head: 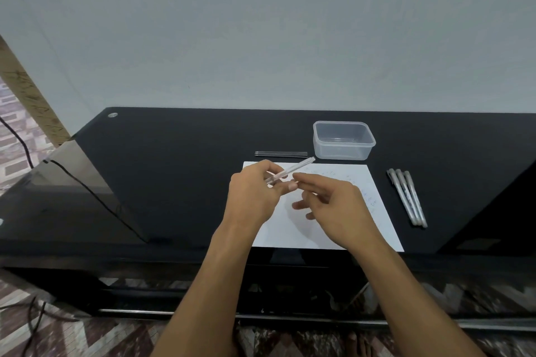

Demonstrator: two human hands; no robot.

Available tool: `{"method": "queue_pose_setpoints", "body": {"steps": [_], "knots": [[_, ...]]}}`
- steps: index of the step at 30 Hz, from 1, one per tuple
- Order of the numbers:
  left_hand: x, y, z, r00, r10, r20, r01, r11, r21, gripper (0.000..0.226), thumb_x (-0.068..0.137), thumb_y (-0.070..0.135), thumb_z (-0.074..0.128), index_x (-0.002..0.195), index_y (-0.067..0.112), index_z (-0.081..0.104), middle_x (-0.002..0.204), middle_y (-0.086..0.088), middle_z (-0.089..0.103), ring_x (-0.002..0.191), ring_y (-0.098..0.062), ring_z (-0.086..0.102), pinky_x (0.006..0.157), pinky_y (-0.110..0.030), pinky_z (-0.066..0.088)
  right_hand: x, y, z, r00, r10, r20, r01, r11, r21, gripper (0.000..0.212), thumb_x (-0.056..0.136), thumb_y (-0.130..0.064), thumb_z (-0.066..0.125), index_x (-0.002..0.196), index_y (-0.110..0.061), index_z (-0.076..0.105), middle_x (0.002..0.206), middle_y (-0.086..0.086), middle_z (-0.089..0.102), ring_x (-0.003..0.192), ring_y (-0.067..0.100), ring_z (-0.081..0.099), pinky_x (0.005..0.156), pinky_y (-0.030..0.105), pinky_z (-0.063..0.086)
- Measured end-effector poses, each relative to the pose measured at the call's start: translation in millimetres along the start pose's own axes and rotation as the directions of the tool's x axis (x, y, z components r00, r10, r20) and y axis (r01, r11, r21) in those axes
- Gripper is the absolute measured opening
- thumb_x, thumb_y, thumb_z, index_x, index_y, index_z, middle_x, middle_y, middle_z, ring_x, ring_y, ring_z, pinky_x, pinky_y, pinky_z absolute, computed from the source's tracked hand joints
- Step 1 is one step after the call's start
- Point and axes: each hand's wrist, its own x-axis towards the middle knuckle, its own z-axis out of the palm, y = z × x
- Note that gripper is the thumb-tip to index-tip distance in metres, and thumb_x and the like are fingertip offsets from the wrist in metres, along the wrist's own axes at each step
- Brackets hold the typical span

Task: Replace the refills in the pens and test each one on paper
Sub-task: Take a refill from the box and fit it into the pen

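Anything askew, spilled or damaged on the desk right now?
Nothing stands out. The refills lie together beside the empty container, three pens lie side by side right of the paper, and both hands hold one pen over it.

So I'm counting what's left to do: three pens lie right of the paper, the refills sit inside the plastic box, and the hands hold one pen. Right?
Not quite. The head view shows the refills lying on the table, left of the plastic box, not inside it. The rest holds: three pens lie right of the paper, and the left hand and right hand hold one pen.
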Motion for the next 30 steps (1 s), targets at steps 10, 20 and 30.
{"method": "queue_pose_setpoints", "body": {"steps": [10,20,30], "knots": [[-3,0,-3,0.997,0.043,-0.06,-0.041,0.998,0.04,0.009,0.09,0.029,0.075,0.096,0.025,0.079,0.081,0.012,0.071,0.069,-0.005,0.062,0.053,-0.008,0.037,6,1,-3,0.997,0.033,-0.076,-0.034,0.999,-0.011,0.04,0.104,-0.007,0.061,0.132,-0.034,0.072,0.129,-0.015,0.075,0.088,0.002,0.079,0.084,0.035,0.066],[3,3,4,0.993,0.063,-0.095,-0.063,0.998,-0.004,0.019,0.094,0.035,0.068,0.108,0.024,0.074,0.091,0.01,0.071,0.074,-0.008,0.06,0.059,-0.013,0.04,13,2,-8,0.994,0.017,-0.108,-0.023,0.998,-0.059,0.044,0.105,-0.006,0.057,0.131,-0.037,0.07,0.129,-0.023,0.071,0.085,-0.001,0.078,0.084,0.04,0.066],[23,-8,9,0.99,-0.136,-0.025,0.136,0.991,-0.01,0.019,0.099,0.031,0.057,0.115,0.027,0.066,0.083,0.012,0.063,0.07,-0.006,0.061,0.056,-0.019,0.045,100,-7,-55,0.962,0.067,-0.263,-0.148,0.941,-0.303,0.051,0.095,-0.003,0.057,0.14,-0.027,0.066,0.139,-0.004,0.067,0.064,0.016,0.078,0.072,0.035,0.065]]}}
